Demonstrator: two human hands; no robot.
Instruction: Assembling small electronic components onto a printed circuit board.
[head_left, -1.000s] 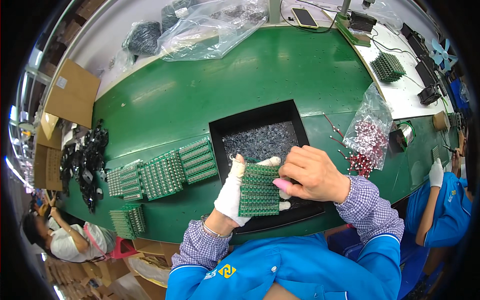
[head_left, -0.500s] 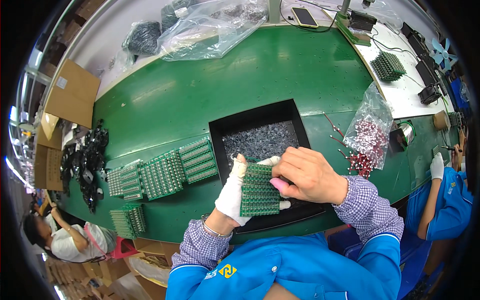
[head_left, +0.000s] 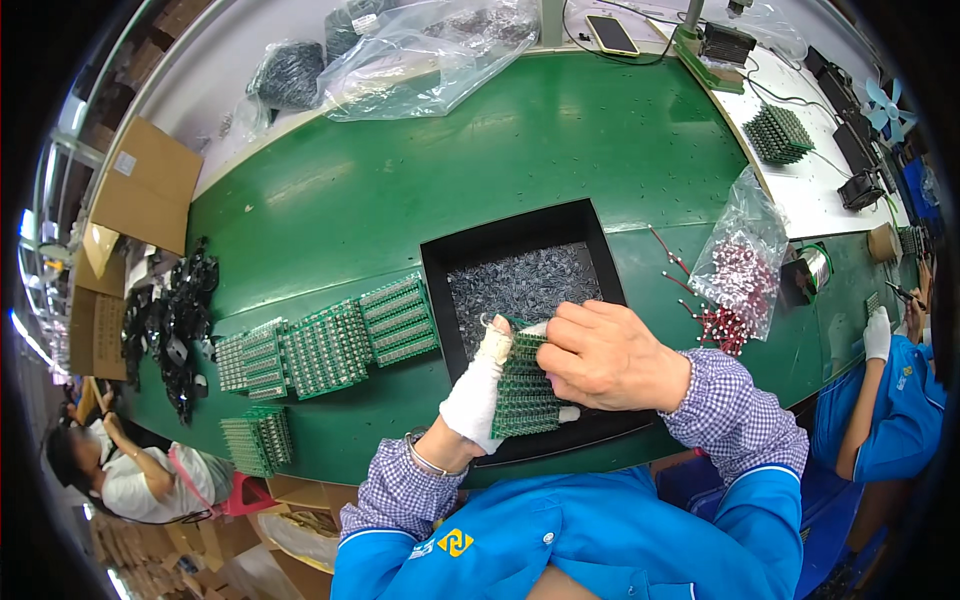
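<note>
1 black tray (head_left: 520, 235) sits on the green table. 5 green circuit boards show: 3 in a row (head_left: 330, 345), 1 nearer the edge (head_left: 257, 440), 1 in hand (head_left: 525, 385). 1 phone (head_left: 612, 35). 1 clear bag of red-and-white parts (head_left: 745, 265).

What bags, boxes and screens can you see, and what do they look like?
Small clear plastic bag: right of the black tray, crumpled, holding red and white parts.
Big clear plastic bag: table's far edge, wrinkled, dark parts inside.
Cardboard box: far left, brown, flaps open.
Phone: far edge, flat, dark screen.
</note>
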